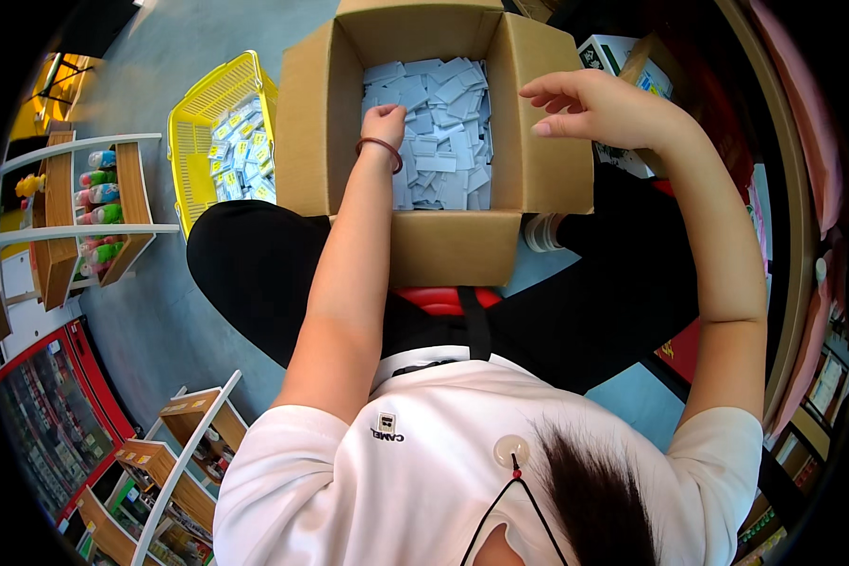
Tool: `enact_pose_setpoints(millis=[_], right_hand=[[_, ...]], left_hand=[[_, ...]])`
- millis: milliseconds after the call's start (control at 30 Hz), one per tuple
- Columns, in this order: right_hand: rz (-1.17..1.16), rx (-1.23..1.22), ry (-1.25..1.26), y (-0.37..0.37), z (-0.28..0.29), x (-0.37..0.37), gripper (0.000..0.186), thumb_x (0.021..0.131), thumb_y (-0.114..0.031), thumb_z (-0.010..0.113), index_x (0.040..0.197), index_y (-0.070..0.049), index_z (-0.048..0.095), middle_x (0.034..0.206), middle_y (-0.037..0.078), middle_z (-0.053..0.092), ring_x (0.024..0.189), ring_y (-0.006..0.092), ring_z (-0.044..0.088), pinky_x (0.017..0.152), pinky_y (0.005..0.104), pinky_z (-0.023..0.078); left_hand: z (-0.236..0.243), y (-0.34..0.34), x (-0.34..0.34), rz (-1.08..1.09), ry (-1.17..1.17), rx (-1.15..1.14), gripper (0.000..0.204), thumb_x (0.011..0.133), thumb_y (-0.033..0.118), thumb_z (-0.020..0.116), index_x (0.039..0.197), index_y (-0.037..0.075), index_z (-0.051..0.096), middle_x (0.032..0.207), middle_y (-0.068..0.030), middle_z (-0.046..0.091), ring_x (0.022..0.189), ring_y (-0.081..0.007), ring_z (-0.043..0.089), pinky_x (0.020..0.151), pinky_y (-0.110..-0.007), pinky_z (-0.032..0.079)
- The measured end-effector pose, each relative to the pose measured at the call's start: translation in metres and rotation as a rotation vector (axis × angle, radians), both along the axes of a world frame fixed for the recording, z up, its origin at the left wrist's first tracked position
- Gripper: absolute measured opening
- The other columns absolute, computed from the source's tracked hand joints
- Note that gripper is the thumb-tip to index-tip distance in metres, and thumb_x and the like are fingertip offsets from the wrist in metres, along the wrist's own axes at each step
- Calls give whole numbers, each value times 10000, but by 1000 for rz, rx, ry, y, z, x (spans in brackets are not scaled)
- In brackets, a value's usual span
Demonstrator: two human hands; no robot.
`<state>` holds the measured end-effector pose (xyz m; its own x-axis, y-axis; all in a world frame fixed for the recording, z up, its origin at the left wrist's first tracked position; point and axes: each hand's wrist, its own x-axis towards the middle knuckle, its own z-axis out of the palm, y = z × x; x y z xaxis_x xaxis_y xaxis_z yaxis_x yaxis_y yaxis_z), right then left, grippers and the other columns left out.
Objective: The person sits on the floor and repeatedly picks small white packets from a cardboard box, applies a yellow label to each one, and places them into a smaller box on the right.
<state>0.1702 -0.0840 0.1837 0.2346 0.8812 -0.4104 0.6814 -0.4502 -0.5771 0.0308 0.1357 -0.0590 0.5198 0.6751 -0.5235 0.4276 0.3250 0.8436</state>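
An open cardboard box (457, 247) stands between my knees, its flaps folded outward. Many flat white rectangular pieces (464, 151), like label holders or cards, lie loose inside it. My left hand (384, 125), with a dark red bangle at the wrist, reaches over the left part of the pile. Its fingers are closed together; what they hold, if anything, is hidden. Over the box's right flap hovers my right hand (575, 108), fingers stretched and apart, holding nothing.
Left of the box, a yellow plastic basket (191, 141) holds many small white tags with yellow and blue print (243, 151). Shelves with colourful bottles (101, 193) stand farther left. A white carton (613, 57) sits behind the right flap. A red seat (439, 300) shows beneath me.
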Motion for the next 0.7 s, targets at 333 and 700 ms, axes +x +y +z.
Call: enact_pose_setpoints(millis=[333, 700], right_hand=[[-31, -94, 17, -30, -1, 9, 542, 808, -328, 642, 1232, -30, 483, 1122, 147, 574, 1055, 242, 541, 881, 335, 449], [-77, -31, 41, -45, 2, 22, 525, 801, -250, 654, 1234, -11, 476, 1100, 128, 577, 1012, 206, 551, 856, 320, 462]], left_hand=[[-80, 33, -23, -457, 704, 477, 515, 701, 169, 677, 1174, 52, 511, 1225, -173, 505, 1129, -313, 496, 937, -376, 427], [-71, 11, -19, -767, 889, 585, 631, 703, 254, 733, 1225, 78, 426, 1323, -195, 362, 1169, -357, 437, 963, -404, 406]])
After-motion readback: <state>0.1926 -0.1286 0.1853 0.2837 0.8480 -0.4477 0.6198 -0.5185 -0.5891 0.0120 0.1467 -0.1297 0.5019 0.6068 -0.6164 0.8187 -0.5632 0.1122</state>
